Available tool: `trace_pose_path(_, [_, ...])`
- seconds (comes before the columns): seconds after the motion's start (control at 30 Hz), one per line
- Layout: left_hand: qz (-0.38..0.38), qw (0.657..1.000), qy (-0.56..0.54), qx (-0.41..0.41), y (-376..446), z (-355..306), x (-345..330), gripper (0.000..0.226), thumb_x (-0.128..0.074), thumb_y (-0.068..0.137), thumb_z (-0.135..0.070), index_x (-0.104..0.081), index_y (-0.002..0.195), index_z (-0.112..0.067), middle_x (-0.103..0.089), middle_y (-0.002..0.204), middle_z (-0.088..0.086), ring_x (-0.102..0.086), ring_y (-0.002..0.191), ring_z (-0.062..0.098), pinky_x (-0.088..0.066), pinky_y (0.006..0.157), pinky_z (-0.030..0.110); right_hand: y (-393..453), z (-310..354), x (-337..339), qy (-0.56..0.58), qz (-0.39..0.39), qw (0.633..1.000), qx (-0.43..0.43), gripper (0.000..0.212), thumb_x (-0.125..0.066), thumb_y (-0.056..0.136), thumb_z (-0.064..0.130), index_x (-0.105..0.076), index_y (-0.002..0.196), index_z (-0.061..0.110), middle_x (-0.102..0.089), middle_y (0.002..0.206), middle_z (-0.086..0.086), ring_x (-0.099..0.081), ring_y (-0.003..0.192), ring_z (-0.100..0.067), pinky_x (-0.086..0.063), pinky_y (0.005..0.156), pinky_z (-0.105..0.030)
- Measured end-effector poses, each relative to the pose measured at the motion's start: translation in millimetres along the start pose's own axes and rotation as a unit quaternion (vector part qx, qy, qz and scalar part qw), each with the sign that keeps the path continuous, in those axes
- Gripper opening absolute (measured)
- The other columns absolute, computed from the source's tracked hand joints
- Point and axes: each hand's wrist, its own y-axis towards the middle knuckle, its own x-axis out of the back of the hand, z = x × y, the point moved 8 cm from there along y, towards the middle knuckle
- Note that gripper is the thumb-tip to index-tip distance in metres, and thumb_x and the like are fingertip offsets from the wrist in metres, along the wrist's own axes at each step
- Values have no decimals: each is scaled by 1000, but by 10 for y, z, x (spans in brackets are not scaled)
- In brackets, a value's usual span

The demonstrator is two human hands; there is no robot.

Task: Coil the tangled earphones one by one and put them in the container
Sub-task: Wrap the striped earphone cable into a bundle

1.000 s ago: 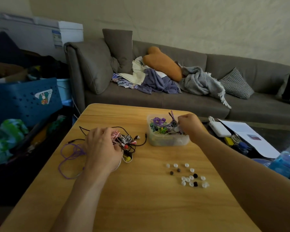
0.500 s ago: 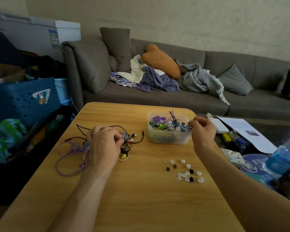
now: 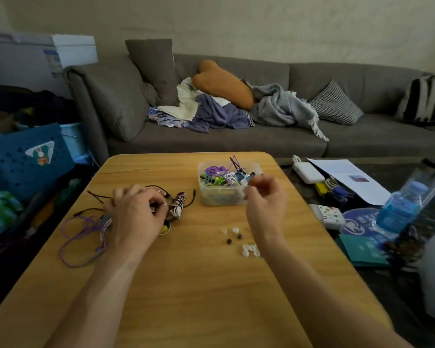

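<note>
Head view
Left hand [image 3: 136, 217]: curling over, gripping the tangled earphones [image 3: 91, 229], thin glossy cords lying on the wooden table [image 3: 211, 285].
Right hand [image 3: 265, 199]: hovering loosely curled, grasping nothing visible, beside the clear plastic container [image 3: 221, 194].
Coiled earphones [image 3: 224, 175]: sitting inside it.

Tangled earphones [image 3: 136, 217] heaped left on the table; clear container [image 3: 221, 195] of coiled ones right.

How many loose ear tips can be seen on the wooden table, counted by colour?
White ear tips: 6
Dark ear tips: 2
Total: 8 visible; the right forearm may hide more.
</note>
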Motion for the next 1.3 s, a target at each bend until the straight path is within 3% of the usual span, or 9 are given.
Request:
trace_pose_path(0.1, [3, 994, -111, -12, -48, -68, 45, 10, -74, 82, -27, -68, 89, -25, -58, 90, -9, -51, 97, 20, -45, 84, 42, -294, 77, -425, -135, 164, 975, 72, 27, -58, 86, -5, -65, 102, 16, -66, 94, 5, -61, 82, -3, -49, 73, -12])
trace_pose_path(0.23, [29, 992, -122, 7, -104, -41, 8, 12, -69, 85, -20, -64, 96, -23, -66, 96, 1, -60, 90, 20, -53, 77, 41, -563, -115, -1002, -354, 334, 856, 178, 57, -50, 86, 0, -51, 139, 22, -54, 126, -10, -49, 114, -26, -43, 98, -34])
trace_pose_path(0.37, [38, 995, -93, 1, -134, -36, 25, 21, -67, 84, -9, -63, 101, -22, -60, 88, -6, -57, 96, 24, -50, 82, 44, -568, -434, -1375, -505, 406, 737, 191, 56, -50, 95, 22, -36, 149, 31, -49, 130, -19, -40, 120, -37, -37, 101, -44])
trace_pose_path(0.57, [124, 991, -58, -1, -159, -24, -51, 40, -68, 83, -18, -59, 121, -27, -61, 112, -6, -44, 118, 20, -40, 99, 41, -439, -348, -1290, -374, 327, 857, 139, 28, -63, 90, 16, -63, 118, 16, -65, 109, -12, -60, 100, -28, -47, 80, -30])
trace_pose_path(0.8, [42, 976, -211, -21, -238, -261, 172, 24, -63, 90, -19, -62, 114, -22, -55, 106, -10, -54, 105, 11, -53, 84, 36, -510, -276, -674, -121, 235, 962, -65, 16, -59, 94, 18, -51, 107, 23, -73, 92, 2, -66, 75, -13, -52, 67, -32])
trace_pose_path(0.93, [138, 931, -336, 31, -471, -461, 51, 15, -54, 96, -33, -62, 106, -24, -66, 94, -12, -62, 87, 1, -49, 73, 14, -734, -207, -486, 96, 251, 945, -189, 21, -50, 95, 3, -56, 113, 11, -74, 84, -7, -64, 71, -20, -46, 59, -31])
trace_pose_path(1.03, [238, 828, -498, 100, -743, -612, -103, 30, -57, 92, -43, -69, 104, -18, -74, 87, -2, -70, 87, 12, -55, 78, 23, -896, -159, -351, 130, 271, 931, -209, 22, -49, 93, 2, -62, 111, 7, -69, 83, -13, -63, 74, -24, -45, 58, -29])
trace_pose_path(1.13, [227, 806, -526, 148, -875, -603, -195, 37, -62, 88, -53, -71, 106, -23, -74, 93, 3, -70, 90, 22, -55, 87, 45, -974, -103, -227, 56, 296, 937, -175, 23, -52, 93, 2, -63, 111, 11, -71, 81, -8, -64, 71, -21, -48, 58, -29])
trace_pose_path(1.3, [194, 728, -592, 287, -959, -496, -295, 12, -64, 91, -25, -75, 97, -22, -75, 101, 4, -70, 93, 22, -52, 73, 36, -1009, -41, -191, -172, 368, 914, -19, 34, -62, 87, 10, -65, 115, 28, -70, 95, 7, -69, 73, -9, -56, 66, -26])
